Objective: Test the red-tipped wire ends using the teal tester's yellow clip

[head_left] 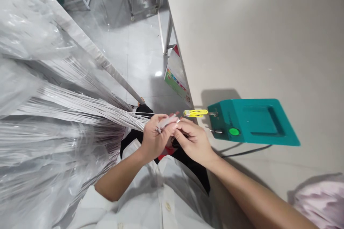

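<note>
A bundle of thin white wires [126, 114] runs in from the left, its reddish-brown ends gathered in my left hand [157, 136]. That hand is closed around the bundle, thumb pressed on top. My right hand [192, 141] meets it at the ends, thumb and fingers pinched at a white wire tip, mostly hidden by the fingers. Just right of my hands, on the table edge, sits a teal device [258, 121] with a round green button [234, 131]. A yellow clip [196, 113] sticks out from its front, above a short metal pin [216, 131].
More long white wires under clear plastic [24, 25] hang over a metal rail [99, 55] on the left. A pale table [255, 43] fills the right side. A black cable [247, 151] trails from the device; pink cloth [321, 204] lies lower right. A printed box [176, 78] stands below the table edge.
</note>
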Demonstrator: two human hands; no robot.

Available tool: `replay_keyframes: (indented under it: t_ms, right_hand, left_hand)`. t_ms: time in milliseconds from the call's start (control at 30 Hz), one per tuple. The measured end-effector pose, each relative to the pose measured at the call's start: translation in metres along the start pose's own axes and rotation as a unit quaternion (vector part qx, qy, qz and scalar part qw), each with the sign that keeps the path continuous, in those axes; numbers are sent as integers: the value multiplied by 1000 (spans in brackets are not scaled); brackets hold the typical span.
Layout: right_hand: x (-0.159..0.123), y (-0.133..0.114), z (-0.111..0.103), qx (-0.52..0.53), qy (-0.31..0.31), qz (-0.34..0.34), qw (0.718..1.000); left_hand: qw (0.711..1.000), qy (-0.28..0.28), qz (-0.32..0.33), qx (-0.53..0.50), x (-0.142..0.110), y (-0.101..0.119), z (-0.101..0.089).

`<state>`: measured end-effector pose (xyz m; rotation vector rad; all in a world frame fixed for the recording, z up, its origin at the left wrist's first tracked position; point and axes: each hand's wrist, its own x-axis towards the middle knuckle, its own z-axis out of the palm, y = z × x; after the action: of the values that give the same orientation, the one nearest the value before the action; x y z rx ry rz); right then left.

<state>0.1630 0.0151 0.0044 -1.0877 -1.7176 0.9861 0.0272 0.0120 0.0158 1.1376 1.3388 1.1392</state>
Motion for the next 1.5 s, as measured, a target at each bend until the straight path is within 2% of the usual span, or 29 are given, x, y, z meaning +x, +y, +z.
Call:
replay_keyframes:
  t_ms: [100,200,300,433,600,700,767,900,1033,1133,1300,1500]
  right_hand:
    - [0,-2,0,-19,0,-22,1000]
    - [1,-3,-3,-28,71,-9,997]
    - [0,-2,-6,-12,122,15,992]
    - [1,-4,-9,5,112,6,994]
    - [2,-6,-9,-71,86,-67,991]
    - [2,-4,-7,-89,83,-70,990]
    - [2,-5,-5,-64,91,-30,993]
    - [3,-8,-1,44,95,82,991]
    - [3,-8,4,117,72,135,981]
    - [2,-6,5,114,53,136,983]
    - [2,-9,2,130,89,123,980]
    - [2,-7,-1,98,101,71,987]
  left_hand:
    - [1000,-2,-2,4,-2,3,3]
    - [998,27,-48,2,-1,9,3]
    - [997,32,-59,35,0,12,4]
    - [994,27,-51,93,0,7,4]
    - [980,-40,27,193,1,0,-6]
    - [974,-39,49,218,1,-1,-8]
    - [979,-14,23,201,-1,0,-4]
    - [994,16,-64,91,-4,6,7]
    - [996,12,-62,56,-5,14,7]
    - [997,26,-44,63,-6,17,4]
    - [998,12,-58,30,-6,14,5]
    - [997,3,-52,48,-8,9,6]
